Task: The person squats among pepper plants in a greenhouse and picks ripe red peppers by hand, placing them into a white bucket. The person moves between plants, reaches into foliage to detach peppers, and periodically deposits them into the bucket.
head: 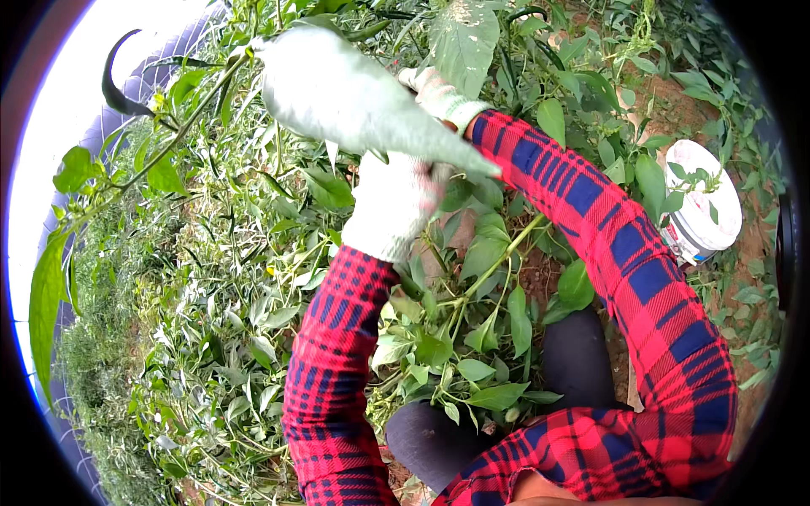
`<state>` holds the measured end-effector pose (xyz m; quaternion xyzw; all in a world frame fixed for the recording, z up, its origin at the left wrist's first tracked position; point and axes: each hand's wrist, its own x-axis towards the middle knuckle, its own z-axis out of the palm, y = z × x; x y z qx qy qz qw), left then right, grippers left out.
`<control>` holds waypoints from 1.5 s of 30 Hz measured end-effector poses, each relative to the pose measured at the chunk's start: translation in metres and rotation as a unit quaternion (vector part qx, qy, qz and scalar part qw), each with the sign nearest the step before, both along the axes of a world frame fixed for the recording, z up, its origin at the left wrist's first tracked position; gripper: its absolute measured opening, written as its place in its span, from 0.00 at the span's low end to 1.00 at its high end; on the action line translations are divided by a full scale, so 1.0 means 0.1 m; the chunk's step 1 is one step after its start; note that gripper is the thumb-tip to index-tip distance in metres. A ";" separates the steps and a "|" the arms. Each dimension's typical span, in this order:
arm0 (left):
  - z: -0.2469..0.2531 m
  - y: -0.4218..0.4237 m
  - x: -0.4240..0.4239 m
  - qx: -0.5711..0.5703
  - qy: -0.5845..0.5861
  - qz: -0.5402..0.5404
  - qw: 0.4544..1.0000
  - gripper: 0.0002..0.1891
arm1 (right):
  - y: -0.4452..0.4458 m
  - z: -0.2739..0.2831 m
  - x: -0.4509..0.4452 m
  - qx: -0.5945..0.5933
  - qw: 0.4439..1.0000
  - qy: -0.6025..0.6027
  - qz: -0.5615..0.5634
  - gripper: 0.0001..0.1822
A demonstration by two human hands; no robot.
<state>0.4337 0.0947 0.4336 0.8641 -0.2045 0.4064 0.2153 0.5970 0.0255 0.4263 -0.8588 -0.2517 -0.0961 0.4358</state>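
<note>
My left hand point(398, 202), in a pale knitted glove and below a red and blue plaid sleeve, reaches into pepper plants at the middle of the view. A large pale leaf point(354, 95) close to the camera covers its upper part, so its fingers are hidden. Farther up and to the right, my right hand point(443, 98), in a striped glove, is among the foliage; its fingers are partly hidden too. What either hand holds cannot be seen. A dark curved chili pepper point(114, 85) hangs from a stem at the upper left, and thin green peppers point(549, 54) hang beyond my right hand.
A white plastic bucket point(715, 221) stands on the soil at the right, behind some leaves. A branching pepper stem point(493, 272) crosses in front of my knees point(436, 439). Dense plants fill the left side, beside a curved greenhouse wall point(54, 405).
</note>
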 end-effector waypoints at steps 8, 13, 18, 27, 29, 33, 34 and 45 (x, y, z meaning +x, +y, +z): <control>0.82 0.09 0.53 0.312 0.293 0.315 0.847 0.17 | -0.27 0.07 -0.21 -0.261 0.895 -0.352 -0.084 0.13; 0.79 0.28 0.46 0.281 0.240 0.277 0.887 0.10 | -0.38 0.24 -0.64 0.014 0.913 -0.408 -0.012 0.16; 0.57 0.51 0.28 0.221 0.142 0.238 0.935 0.11 | -0.64 0.46 -1.05 -0.001 0.990 -0.112 0.080 0.15; 0.44 1.07 0.24 0.007 0.245 0.136 0.960 0.12 | -0.49 0.10 -0.67 0.383 0.862 0.170 0.287 0.11; 0.49 1.01 0.27 0.001 0.258 0.123 0.958 0.11 | -0.32 0.07 -0.60 0.402 0.846 0.184 0.299 0.11; 0.58 0.85 0.20 0.021 0.252 0.105 0.962 0.10 | 0.01 0.18 -0.55 0.365 0.833 0.109 0.401 0.11; 0.56 0.85 0.21 0.030 0.237 0.093 0.967 0.10 | 0.04 0.18 -0.55 0.350 0.841 0.129 0.391 0.10; 0.62 0.63 0.05 -0.035 0.278 0.103 0.954 0.13 | 0.14 0.06 -0.57 0.413 0.789 0.218 0.398 0.09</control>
